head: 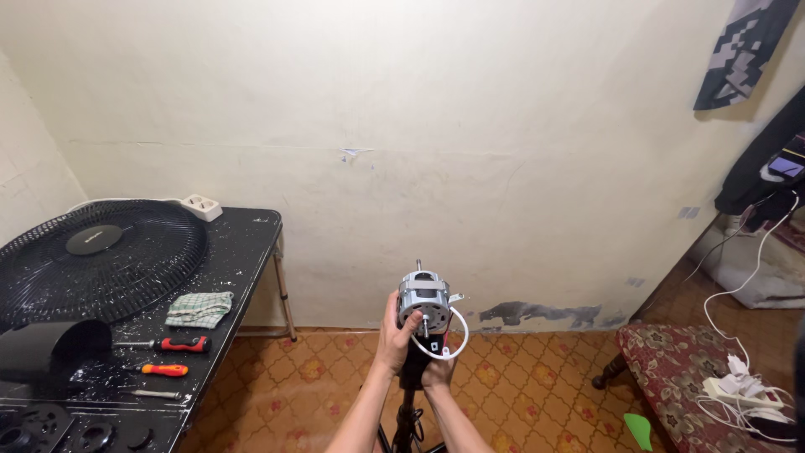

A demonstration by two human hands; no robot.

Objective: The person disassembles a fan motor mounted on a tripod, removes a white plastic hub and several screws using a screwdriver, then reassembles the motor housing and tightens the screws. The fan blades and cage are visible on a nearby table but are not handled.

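Both hands steady the bare fan motor (423,304) on its stand: left hand (392,335) fingers wrapped around its casing, right hand (436,369) gripping below. Screwdrivers (172,345) lie on the worktop (243,243), left.

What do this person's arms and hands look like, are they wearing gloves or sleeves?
No gloves and no sleeves show. The left hand and right hand are bare, and both forearms are uncovered down to the bottom edge of the picture. No watch, ring or bracelet can be made out at this size.

black table (243,243) holds fan grille (101,260) (cloth (199,309), screwdrivers (172,356) beside).
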